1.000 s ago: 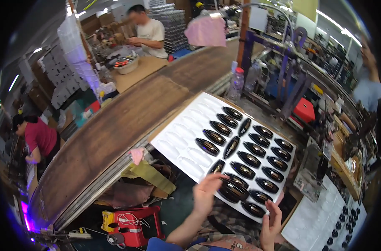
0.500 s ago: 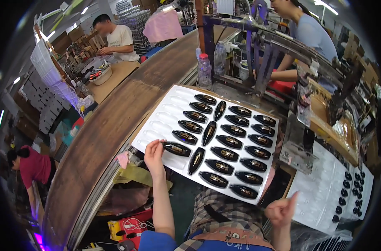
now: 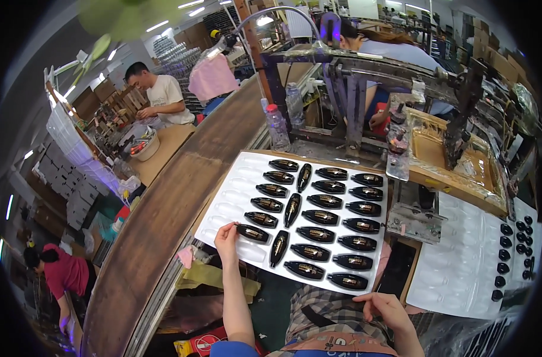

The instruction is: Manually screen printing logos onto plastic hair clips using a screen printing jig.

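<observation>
A white moulded tray (image 3: 223, 196) lies tilted before me, holding several rows of glossy black bottle-shaped pieces with gold print. At its left side, the fingertips of my left hand (image 3: 226, 243) are closed on the narrow end of one black bottle (image 3: 253, 233), which lies low in the tray. Bare hollows show to the left of it and just below it. My right hand (image 3: 387, 310) is at the tray's near right corner, thumb and forefinger apart, other fingers curled, with nothing seen in it.
A screen-printing frame (image 3: 485, 178) on a metal rig stands at the right, above a second white tray (image 3: 449, 273) with small black pieces. A curved brown conveyor belt (image 3: 158, 238) runs along the left. A bottle with a red cap (image 3: 277, 128) stands behind the tray. Other people work farther off.
My right hand has come left to the tray's near edge. My left hand stays at the same bottle. The whole view has shifted, and the person behind the rig is bent lower.
</observation>
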Demonstrator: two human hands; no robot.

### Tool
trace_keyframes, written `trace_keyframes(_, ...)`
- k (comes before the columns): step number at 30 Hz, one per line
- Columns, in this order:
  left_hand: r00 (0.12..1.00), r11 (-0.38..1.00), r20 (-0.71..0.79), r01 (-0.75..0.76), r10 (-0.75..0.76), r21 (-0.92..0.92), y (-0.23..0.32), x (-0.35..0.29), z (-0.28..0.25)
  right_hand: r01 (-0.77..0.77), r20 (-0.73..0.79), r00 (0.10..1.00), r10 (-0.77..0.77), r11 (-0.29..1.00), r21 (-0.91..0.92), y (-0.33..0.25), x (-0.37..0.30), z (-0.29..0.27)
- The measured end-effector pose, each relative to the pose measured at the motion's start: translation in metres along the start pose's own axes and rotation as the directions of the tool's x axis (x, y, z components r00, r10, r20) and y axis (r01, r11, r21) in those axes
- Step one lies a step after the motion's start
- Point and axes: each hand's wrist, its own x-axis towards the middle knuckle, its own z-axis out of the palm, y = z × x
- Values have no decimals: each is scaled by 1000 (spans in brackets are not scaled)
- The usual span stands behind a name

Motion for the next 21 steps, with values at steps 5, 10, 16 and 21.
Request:
trace_keyframes(5,966,850,49,-248,254,466,4,1,3,38,-169,985,-40,999,-15,8,-19,-26)
trace_keyframes(10,947,656,118,-294,299,695,1,-4,-7,163,-430,877,-217,974,-159,-4,-65,-62)
trace_keyframes(16,903,622,151,-391,402,678,43,-16,34,-324,-713,258,-652,637,-700,-6,-158,-158)
trace_keyframes(21,853,833,447,-438,268,338,86,-43,131,-797,-666,53,-744,370,-477,48,-224,-292)
